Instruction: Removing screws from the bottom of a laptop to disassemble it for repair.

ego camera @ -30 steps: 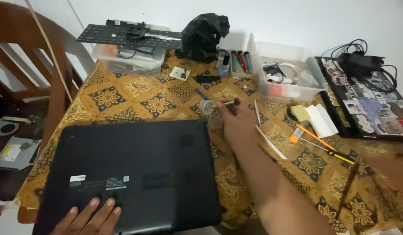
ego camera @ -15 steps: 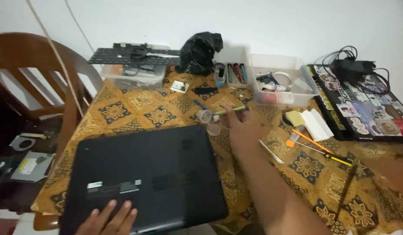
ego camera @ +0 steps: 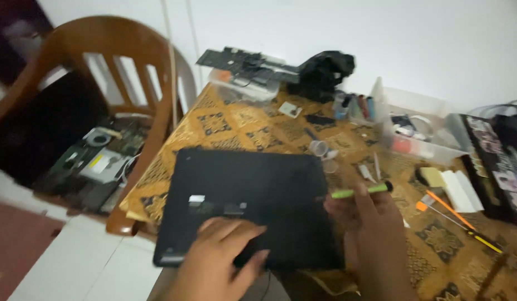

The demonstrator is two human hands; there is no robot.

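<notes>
While the left hand (ego camera: 222, 253) rests with fingers spread flat on the near edge of a black, flat, upturned plastic laptop (ego camera: 250, 206), the right hand (ego camera: 361, 214) hovers just beside the laptop's right edge, fingers pinching a slim green-handled screwdriver (ego camera: 361, 191). The laptop lies on a table under a brown-and-gold patterned cloth (ego camera: 236, 125). Beyond the laptop stand small clear plastic cups (ego camera: 319, 148). The laptop looks stiff, fairly heavy and smooth, best gripped by opposite edges.

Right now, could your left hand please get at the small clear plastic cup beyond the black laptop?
Probably yes: the left hand rests flat on the black laptop, and nothing stands between it and the small clear plastic cup.
</notes>
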